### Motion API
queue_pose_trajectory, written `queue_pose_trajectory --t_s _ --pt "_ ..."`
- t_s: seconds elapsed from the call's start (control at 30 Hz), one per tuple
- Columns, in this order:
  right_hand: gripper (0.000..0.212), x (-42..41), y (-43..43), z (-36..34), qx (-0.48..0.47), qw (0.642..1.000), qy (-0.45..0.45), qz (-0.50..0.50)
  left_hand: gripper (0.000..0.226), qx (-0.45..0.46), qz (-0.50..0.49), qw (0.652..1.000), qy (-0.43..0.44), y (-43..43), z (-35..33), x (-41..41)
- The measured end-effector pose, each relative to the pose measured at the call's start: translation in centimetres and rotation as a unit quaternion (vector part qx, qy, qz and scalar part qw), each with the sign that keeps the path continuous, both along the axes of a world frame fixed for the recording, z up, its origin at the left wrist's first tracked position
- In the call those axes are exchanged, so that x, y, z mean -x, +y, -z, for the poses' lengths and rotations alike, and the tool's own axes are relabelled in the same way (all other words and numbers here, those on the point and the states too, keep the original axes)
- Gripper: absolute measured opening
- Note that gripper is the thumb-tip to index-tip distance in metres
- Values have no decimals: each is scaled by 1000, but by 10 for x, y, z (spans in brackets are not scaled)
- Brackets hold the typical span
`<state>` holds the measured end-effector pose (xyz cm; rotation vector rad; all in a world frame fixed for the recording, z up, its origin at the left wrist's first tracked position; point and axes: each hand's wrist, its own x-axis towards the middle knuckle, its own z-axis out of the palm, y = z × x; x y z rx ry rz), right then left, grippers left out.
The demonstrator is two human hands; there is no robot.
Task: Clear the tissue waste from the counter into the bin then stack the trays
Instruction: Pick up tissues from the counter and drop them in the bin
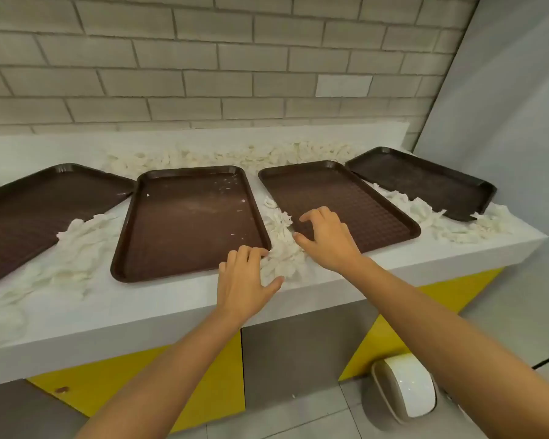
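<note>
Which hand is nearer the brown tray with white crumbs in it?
Left. The left hand is at the near right corner of the crumb-flecked brown tray; the right hand sits across the crumpled white tissue strip, over the neighbouring brown tray.

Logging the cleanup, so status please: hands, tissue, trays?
Both hands open, left hand and right hand flanking the tissue pile between the middle trays. Four trays unstacked, tissue all round. Bin on floor below.

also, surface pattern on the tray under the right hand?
Dark brown tray with a fine grid texture; head view.
</note>
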<state>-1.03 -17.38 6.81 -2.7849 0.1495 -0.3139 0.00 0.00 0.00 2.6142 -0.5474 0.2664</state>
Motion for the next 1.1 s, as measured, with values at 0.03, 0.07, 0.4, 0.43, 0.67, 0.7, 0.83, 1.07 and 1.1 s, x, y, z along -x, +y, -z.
queue_pose_trajectory --t_s 0.03,0.07,0.4,0.43,0.67,0.7,0.83,1.07,1.1 --pt "43 -3 1 3 0 1000 6 4 54 -18 2 1000 -1 -1 2 -1" --pt "43 -6 0 5 0 1000 5 7 55 -33 -2 999 -8 -3 4 -3" --pt "41 -19 -8 29 -29 999 19 -2 47 -53 -25 997 -42 -25 27 -3" --pt "41 -19 -9 30 -31 999 20 -6 43 -55 -28 997 -49 -26 28 -3" --pt "39 -26 -17 33 -41 999 23 -17 15 -48 -9 994 -95 -31 36 -12" --pt "39 -27 -18 34 -41 999 25 -19 15 -42 1 994 -103 -31 36 -13" --pt "39 -30 -19 39 -53 998 25 -32 16 25 6 998 -61 -32 33 -16" --pt "50 -30 -17 50 -85 983 67 -151 24 148 43 985 -78 -25 13 -25" --pt "53 -30 -15 51 -72 979 74 -175 28 168 43 981 -86 -24 9 -26"
